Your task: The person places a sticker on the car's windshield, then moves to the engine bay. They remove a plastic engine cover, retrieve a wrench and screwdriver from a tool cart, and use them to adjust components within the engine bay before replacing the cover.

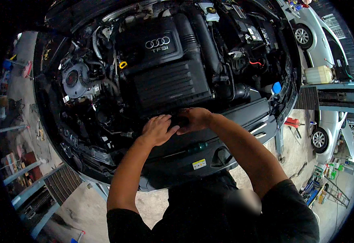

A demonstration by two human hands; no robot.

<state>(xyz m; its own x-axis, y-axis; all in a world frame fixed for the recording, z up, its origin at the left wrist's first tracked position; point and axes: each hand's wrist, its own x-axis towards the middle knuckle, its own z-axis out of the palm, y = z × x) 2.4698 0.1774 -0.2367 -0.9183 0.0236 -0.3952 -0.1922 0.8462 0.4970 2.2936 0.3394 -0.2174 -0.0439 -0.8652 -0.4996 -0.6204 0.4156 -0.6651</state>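
Note:
Both my hands work at the front edge of the black ribbed air filter housing (173, 87), below the engine cover (148, 42). My left hand (156, 130) lies against the dark plastic there, its fingers stretched forward and its thumb apart. Close beside it, my right hand (197, 118) is curled around a dark part at the same edge. Shadow hides its fingertips, and I cannot make out the part. A screwdriver with a dark green handle (197, 146) lies across the black front panel (164, 164), nearer to me than my hands.
A yellow dipstick ring (123, 65) and a pale round-capped reservoir (75, 81) sit left of the engine cover. The battery (251, 34) and a blue filler cap (276, 88) are on the right. Beyond the bay stand a light car (312, 36) and lift ramps (65, 184).

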